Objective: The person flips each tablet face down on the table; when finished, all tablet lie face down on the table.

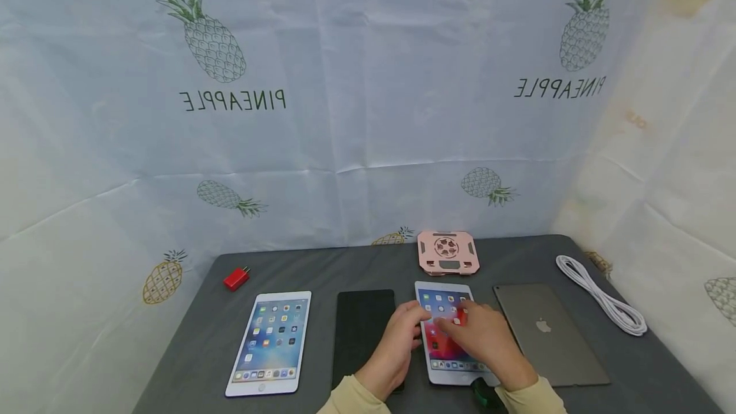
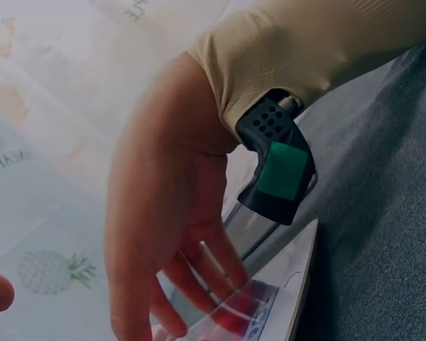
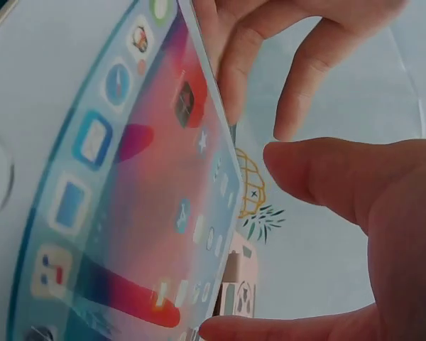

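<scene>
A white tablet (image 1: 438,344) with a red and blue home screen lies face up in front of me. My right hand (image 1: 487,338) is over its screen, thumb and fingers spread; in the right wrist view a fingertip reaches the screen's far part. Beside the tablet's left edge is my left hand (image 1: 395,344), its fingers loosely bent. The left wrist view shows the right hand (image 2: 163,170) from the side, with part of a left digit at the edge. Whether the left fingertips touch the tablet's edge is hard to tell.
A black tablet (image 1: 362,324) lies partly under the left arm, a second white tablet (image 1: 270,344) farther left. On the right are a grey tablet (image 1: 554,337) and a coiled white cable (image 1: 604,299). A pink stand (image 1: 448,253) and red charger (image 1: 236,278) lie toward the back.
</scene>
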Available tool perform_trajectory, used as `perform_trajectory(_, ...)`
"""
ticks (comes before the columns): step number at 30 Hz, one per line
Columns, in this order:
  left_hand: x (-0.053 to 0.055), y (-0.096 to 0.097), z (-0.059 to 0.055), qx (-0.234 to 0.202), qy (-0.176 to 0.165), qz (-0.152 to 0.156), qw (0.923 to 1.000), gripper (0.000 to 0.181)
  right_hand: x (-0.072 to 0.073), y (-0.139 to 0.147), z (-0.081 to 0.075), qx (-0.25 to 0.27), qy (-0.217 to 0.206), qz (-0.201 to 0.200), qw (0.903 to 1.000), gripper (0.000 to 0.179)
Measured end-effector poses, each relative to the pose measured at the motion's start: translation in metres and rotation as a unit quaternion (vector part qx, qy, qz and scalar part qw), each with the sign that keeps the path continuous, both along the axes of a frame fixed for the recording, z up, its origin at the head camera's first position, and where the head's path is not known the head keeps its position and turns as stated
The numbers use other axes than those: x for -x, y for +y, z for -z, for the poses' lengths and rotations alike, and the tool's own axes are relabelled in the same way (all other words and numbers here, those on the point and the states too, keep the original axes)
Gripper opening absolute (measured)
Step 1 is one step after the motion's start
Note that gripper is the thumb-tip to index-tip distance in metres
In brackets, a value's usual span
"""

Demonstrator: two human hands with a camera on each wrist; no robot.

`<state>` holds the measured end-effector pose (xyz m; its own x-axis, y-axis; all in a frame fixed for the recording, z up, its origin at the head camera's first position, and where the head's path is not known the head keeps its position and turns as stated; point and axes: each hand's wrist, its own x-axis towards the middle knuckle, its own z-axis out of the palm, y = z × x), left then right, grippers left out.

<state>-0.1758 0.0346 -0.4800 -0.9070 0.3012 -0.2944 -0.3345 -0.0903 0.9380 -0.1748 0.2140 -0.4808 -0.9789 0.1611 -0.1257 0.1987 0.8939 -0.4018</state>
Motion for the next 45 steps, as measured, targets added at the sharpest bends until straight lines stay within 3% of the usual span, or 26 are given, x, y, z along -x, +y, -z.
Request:
perform_trajectory(7,0.000,-0.001,-0.007,-0.018,-0.010,0.008,0.9998,0.073,-0.002,-0.003,-0.003,0.003,-0.021,0.006,0.9998,0.105)
perform_trajectory(14,0.001,-0.001,-0.009,-0.048,-0.028,-0.012,0.9984,0.067,-0.007,-0.015,0.000,0.005,0.002,0.000,1.0000,0.106)
perform_trajectory(21,-0.001,0.001,-0.011,-0.085,-0.013,-0.026,0.9959,0.056,-0.016,-0.036,-0.007,-0.011,0.061,-0.015,0.9980,0.088)
perform_trajectory(28,-0.002,0.000,-0.010,-0.053,-0.006,-0.026,0.9983,0.055,-0.020,-0.048,-0.015,-0.039,0.067,-0.046,0.9959,0.072)
perform_trajectory(37,-0.003,-0.001,-0.014,-0.034,-0.003,-0.021,0.9992,0.055,-0.023,-0.055,-0.015,-0.084,0.104,-0.078,0.9879,0.060)
perform_trajectory(45,-0.003,0.001,-0.019,-0.040,0.015,-0.009,0.9990,0.063,-0.024,-0.047,-0.026,-0.045,0.130,-0.085,0.9869,0.048)
